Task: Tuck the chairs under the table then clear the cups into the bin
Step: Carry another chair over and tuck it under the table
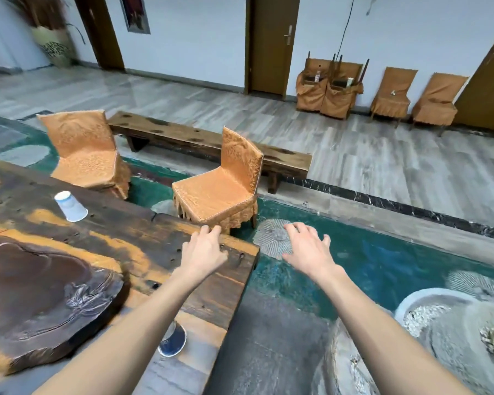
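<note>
Closest to us a blue-patterned cup (173, 342) sits on the counter (143, 238), half hidden under our left forearm, likely thin and crushable, so a light pinch suits it. Our left hand (204, 250) over the counter's corner and our right hand (308, 250) over the carpet (382, 266) each show a spread grip, holding nothing. Beyond, the near chair (220, 189) and far chair (86, 155) stand pulled out, a white cup (70, 206) upside down by the far one; their loose covers may slide, so we would take the stiff backrest top.
</note>
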Demonstrator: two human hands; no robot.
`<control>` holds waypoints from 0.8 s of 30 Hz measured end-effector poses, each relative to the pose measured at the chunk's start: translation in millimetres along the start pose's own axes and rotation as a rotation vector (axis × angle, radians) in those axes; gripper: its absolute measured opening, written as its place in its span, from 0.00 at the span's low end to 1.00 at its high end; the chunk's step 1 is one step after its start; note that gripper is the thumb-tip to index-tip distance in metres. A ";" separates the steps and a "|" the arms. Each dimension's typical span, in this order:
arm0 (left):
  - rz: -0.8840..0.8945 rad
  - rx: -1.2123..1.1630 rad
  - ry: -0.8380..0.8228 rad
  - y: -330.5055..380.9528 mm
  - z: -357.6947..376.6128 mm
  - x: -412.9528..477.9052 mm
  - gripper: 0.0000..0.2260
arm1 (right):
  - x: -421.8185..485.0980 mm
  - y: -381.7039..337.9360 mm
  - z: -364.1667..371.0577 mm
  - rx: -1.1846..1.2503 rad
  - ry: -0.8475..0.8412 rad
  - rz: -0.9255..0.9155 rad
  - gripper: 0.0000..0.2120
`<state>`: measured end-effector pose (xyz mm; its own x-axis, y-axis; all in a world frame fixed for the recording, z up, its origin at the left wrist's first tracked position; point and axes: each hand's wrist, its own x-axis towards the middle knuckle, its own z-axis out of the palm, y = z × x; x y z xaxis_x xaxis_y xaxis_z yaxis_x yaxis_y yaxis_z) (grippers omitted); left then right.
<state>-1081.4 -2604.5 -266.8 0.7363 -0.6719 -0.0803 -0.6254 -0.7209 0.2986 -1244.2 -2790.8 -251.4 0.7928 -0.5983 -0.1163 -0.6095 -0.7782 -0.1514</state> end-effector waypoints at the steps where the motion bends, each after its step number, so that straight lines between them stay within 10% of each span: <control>1: -0.011 0.007 0.009 5.6 -0.3 12.5 0.21 | 17.5 6.5 -1.0 -0.007 0.007 -0.018 0.33; 24: -0.347 -0.094 -0.006 193.5 34.5 411.5 0.26 | 472.9 213.5 -77.7 -0.019 -0.040 -0.318 0.35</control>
<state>-908.3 -3026.3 -274.9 0.8988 -0.3912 -0.1976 -0.3118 -0.8876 0.3390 -999.3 -3254.8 -262.4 0.9428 -0.3167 -0.1044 -0.3306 -0.9286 -0.1685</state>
